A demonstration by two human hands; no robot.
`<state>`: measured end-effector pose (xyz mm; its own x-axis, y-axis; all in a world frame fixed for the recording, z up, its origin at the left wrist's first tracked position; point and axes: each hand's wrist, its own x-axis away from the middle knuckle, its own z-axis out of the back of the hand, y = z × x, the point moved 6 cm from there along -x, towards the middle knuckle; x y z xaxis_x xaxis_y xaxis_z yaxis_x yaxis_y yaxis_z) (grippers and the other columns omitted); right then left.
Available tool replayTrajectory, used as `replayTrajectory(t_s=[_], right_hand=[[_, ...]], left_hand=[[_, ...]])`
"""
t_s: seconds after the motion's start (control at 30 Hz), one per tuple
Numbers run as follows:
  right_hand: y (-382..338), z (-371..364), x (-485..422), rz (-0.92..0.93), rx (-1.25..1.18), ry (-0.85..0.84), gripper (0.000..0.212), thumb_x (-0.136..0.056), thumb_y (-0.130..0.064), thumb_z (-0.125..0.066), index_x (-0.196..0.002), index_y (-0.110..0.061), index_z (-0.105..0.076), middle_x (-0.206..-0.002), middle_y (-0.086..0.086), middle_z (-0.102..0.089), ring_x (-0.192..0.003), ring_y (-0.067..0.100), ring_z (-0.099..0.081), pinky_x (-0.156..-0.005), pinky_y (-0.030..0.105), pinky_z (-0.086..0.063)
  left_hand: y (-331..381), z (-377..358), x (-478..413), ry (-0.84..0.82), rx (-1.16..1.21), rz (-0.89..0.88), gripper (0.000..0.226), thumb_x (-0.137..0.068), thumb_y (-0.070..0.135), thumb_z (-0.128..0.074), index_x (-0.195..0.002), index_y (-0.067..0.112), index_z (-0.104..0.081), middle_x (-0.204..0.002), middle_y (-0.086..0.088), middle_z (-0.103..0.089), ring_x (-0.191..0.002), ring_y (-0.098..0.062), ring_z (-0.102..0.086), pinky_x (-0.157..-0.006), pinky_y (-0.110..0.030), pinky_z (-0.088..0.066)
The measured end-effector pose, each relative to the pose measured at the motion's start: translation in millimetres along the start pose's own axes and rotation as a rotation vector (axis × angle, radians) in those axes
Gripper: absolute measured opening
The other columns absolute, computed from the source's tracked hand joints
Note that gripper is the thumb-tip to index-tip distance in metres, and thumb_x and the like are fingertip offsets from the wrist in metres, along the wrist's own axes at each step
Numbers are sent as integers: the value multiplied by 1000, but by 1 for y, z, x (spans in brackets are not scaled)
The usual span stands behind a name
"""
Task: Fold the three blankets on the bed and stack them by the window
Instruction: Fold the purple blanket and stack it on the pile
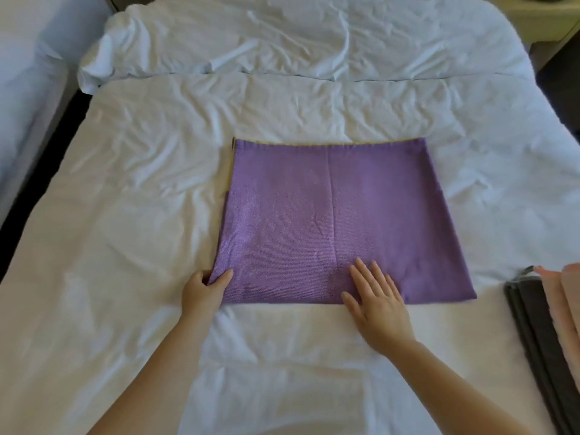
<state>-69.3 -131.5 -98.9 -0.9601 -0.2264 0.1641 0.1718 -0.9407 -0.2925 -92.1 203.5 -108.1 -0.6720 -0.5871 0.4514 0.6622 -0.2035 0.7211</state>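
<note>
left hand [205, 288] pinching purple blanket [339, 215] corner, right hand [378, 304] flat

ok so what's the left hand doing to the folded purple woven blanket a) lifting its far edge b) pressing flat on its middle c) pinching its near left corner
c: the left hand pinches the near left corner of the purple woven blanket, thumb on top.
</note>
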Motion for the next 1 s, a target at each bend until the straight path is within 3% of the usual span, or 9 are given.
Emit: replayTrajectory(t_s=[0.17,0.23,0.37,0.43,0.57,0.67,0.77,0.9,1.0], right_hand=[[-27,-28,-3,176,77,-248,68,-94,-61,-9,-151,-28,2,-156,-16,10,-144,7,14,-118,31,10],[-22,-29,-5,167,-7,-307,62,-98,-55,-15,-152,-28,-5,-156,-17,6,-145,5,10,-118,30,8],[5,9,-18,-237,-850,-217,35,-103,-25,-35,-133,-17,-51,-145,9,-46,-132,17,-42,-111,24,-26],[33,32,-15,-483,-1291,-79,35,-101,-36,-36,-115,-16,-62,-124,10,-63,-111,21,-59,-97,31,-43],[94,63,-6,-702,-1599,-29,51,-98,-51,-29,-104,-14,-63,-107,6,-69,-95,23,-65,-79,33,-50],[134,73,2,-765,-1611,-18,55,-97,-55,-29,-107,-13,-63,-104,7,-70,-91,23,-66,-76,33,-50],[157,68,9,-829,-1525,-65,48,-94,-55,-39,-106,-15,-62,-100,7,-71,-89,21,-66,-68,32,-51],[163,59,3,-812,-1211,-55,28,-86,-41,-65,-102,-17,-66,-91,1,-67,-80,12,-61,-64,28,-54],[158,62,-12,-697,-1028,-3,20,-82,-19,-72,-99,-13,-64,-85,1,-65,-78,17,-59,-80,38,-52]], left_hand=[[29,-8,24,-49,394,-22,39,-60,38,-78,-91,18,-69,-99,-6,-71,-90,-25,-65,-79,-41,-51],[56,-16,35,-97,465,-90,41,-56,42,-77,-89,21,-69,-96,-1,-71,-88,-19,-64,-78,-36,-49],[110,-50,59,-143,368,-331,30,-73,34,-73,-99,20,-65,-99,4,-69,-91,-8,-62,-83,-19,-47],[137,-79,77,-158,332,-436,17,-84,17,-70,-98,21,-61,-98,12,-65,-91,2,-59,-82,-9,-41],[182,-160,132,-301,192,-638,12,-90,11,-63,-101,14,-58,-96,16,-64,-92,0,-59,-81,-12,-42],[195,-232,176,-553,-96,-791,18,-90,23,-63,-106,16,-57,-114,1,-65,-108,-17,-59,-87,-26,-42],[167,-281,197,-792,-671,-963,46,-89,35,-61,-131,24,-45,-157,-3,-24,-143,-22,-25,-115,-40,-19],[132,-255,170,-590,-890,-1138,67,-87,45,-57,-146,30,-29,-161,3,-8,-148,-19,-5,-118,-41,1],[117,-218,145,-377,-858,-1120,69,-80,44,-69,-141,23,-44,-155,-10,-28,-142,-33,-26,-114,-53,-22]])
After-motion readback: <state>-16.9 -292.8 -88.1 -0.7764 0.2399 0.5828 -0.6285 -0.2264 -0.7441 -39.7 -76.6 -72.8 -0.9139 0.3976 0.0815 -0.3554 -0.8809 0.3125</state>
